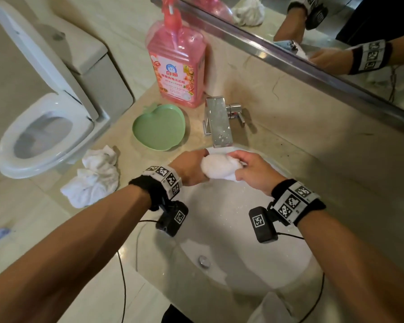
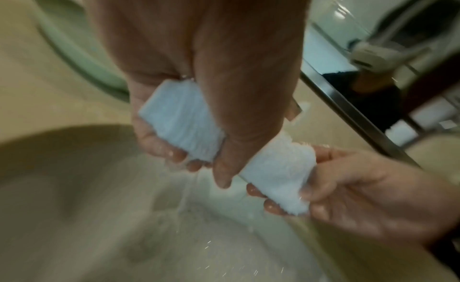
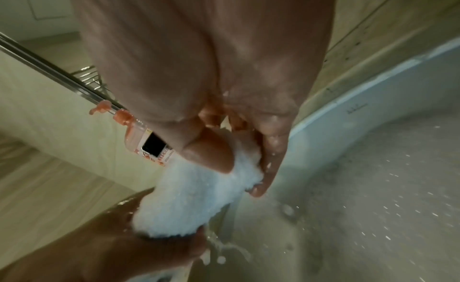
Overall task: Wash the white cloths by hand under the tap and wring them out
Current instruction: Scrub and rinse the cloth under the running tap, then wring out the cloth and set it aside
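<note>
Room: bathroom, with a beige marble desk (image 1: 289,145) running under a mirror (image 1: 336,31) that has a metal frame edge.
Sink: pale oval basin (image 1: 231,252) set into the desk, its drain (image 1: 204,261) near the bottom; droplets spatter its wall in both wrist views.
Tap: chrome, flat-spouted tap (image 1: 219,122) at the back of the sink, its spout pointing over the basin just above the hands.
Held cloth: white cloth (image 1: 219,167) bunched into a roll, held over the sink just below the tap's spout; water runs off it into the basin in the wrist views.
Left hand: left hand (image 1: 191,169) wraps its fingers (image 2: 179,156) and thumb round one end of the roll.
Right hand: right hand (image 1: 252,170) grips the other end, thumb on top and fingers (image 3: 268,158) curled under.
Both hands: close together, with a short stretch of cloth showing between them; both look wet.
Second cloth: another crumpled white cloth (image 1: 93,178) lies on the desk left of the sink, near the desk's edge.
Dish: green apple-shaped dish (image 1: 160,127) on the desk, between the crumpled cloth and the tap.
Bottle: pink pump bottle (image 1: 175,66) of detergent stands upright behind the dish, left of the tap.
Toilet: white toilet (image 1: 44,127) with its lid up, left of the desk.
Wrists: black bands with printed square markers, each carrying a small black camera on a cable.
</note>
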Motion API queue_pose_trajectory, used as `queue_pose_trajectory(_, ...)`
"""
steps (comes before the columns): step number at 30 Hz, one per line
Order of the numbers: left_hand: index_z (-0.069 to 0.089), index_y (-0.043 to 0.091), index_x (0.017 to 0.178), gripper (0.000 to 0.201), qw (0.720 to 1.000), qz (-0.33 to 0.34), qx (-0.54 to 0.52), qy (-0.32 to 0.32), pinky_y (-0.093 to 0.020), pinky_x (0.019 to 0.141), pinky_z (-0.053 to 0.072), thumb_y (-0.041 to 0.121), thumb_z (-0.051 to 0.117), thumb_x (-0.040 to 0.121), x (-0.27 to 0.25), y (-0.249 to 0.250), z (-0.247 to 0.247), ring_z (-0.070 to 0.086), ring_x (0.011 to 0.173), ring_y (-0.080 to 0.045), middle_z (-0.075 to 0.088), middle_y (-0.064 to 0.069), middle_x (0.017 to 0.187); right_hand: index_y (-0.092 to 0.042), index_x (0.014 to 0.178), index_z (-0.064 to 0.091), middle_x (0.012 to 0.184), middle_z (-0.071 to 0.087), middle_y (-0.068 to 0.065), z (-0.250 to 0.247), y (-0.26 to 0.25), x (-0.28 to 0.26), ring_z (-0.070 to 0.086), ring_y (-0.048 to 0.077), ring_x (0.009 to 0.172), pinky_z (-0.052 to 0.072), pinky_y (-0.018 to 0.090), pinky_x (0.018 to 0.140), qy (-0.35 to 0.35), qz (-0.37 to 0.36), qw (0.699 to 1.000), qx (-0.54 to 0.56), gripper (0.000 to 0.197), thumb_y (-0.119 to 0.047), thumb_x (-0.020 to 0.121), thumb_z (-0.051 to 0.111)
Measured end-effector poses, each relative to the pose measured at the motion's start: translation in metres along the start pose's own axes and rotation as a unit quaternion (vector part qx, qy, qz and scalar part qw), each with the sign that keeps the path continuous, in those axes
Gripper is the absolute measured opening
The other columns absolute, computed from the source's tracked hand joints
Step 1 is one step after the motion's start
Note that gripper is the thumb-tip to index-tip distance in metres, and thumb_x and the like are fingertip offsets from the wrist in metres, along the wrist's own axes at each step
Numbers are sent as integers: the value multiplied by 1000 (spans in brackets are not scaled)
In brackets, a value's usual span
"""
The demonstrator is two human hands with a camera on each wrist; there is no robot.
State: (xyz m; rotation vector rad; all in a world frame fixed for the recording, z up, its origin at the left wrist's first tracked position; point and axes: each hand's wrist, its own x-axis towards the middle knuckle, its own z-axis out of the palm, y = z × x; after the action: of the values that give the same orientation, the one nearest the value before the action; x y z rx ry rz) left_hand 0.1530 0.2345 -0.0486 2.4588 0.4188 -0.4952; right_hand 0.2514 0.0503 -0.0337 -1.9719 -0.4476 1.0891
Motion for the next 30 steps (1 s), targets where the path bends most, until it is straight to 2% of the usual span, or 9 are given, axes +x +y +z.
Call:
queue_pose_trajectory(3, 56, 24, 114, 42, 993, 90, 63, 41, -30, 71, 43, 31, 72, 76, -22, 0, -7, 64, 97, -28, 67, -3, 109, -19, 100, 60, 102, 64, 4, 6, 6, -13, 62, 20, 94, 54, 32, 71, -67, 15, 994, 89, 36, 7, 75, 63)
queue_pose_trajectory(5, 55, 24, 112, 39, 981, 143, 120, 59, -31, 65, 41, 23, 68, 76, -37, 1, -11, 61, 90, -27, 62, -2, 105, -16, 92, 53, 95, 63, 7, 14, 1, -23, 64, 22, 87, 55, 34, 68, -115, 48, 978, 170, 27, -6, 76, 73)
queue_pose_trajectory(9, 55, 20, 112, 36, 955, 210, 185, 96, -32, 58, 35, 23, 67, 79, -57, 9, -18, 59, 82, -27, 58, -4, 100, -8, 115, 53, 107, 68, 15, 30, -8, -34, 65, 28, 93, 48, 35, 70, -198, 75, 968, 132, 55, -15, 71, 84)
queue_pose_trajectory(11, 57, 18, 111, 32, 943, 226, 218, 107, -32, 57, 33, 25, 66, 81, -63, 12, -20, 59, 79, -28, 58, -6, 97, -5, 119, 59, 99, 68, 15, 39, -12, -39, 63, 24, 89, 49, 33, 64, -220, 73, 970, 74, 59, -17, 68, 87)
queue_pose_trajectory(14, 55, 17, 114, 34, 942, 190, 255, 107, -32, 56, 32, 25, 65, 83, -72, 16, -17, 61, 77, -31, 60, -7, 98, -12, 103, 68, 80, 71, 4, 53, -13, -47, 68, 15, 70, 60, 35, 63, -163, 59, 985, 9, 42, -15, 68, 89)
queue_pose_trajectory(16, 53, 18, 117, 39, 951, 131, 264, 89, -33, 56, 37, 23, 65, 81, -75, 20, -13, 63, 78, -33, 62, -8, 100, -17, 98, 67, 78, 70, 1, 60, -14, -50, 67, 16, 65, 59, 33, 58, -100, 12, 990, -101, 40, -28, 66, 88)
queue_pose_trajectory(20, 60, 19, 115, 37, 960, 50, 271, 52, -32, 60, 48, 22, 68, 79, -74, 26, -1, 64, 74, -28, 68, -7, 92, -18, 108, 64, 98, 69, 3, 69, -12, -45, 63, 27, 91, 51, 35, 75, -18, -82, 914, -397, 53, -53, 70, 77)
queue_pose_trajectory(25, 65, 18, 92, 15, 966, -14, 257, 1, -31, 60, 41, 26, 66, 80, -58, 22, 18, 57, 73, -22, 66, -4, 90, -16, 94, 60, 94, 71, 10, 72, 3, -36, 60, 34, 81, 38, 33, 66, -12, -135, 844, -519, 22, -37, 87, 57)
queue_pose_trajectory(30, 62, 20, 91, 9, 976, -17, 208, -63, -31, 68, 46, 25, 63, 83, -40, 18, 34, 66, 91, -26, 68, -5, 99, -17, 87, 57, 81, 68, 12, 71, 15, -31, 66, 36, 77, 38, 31, 61, 9, -130, 829, -543, 7, -23, 84, 58)
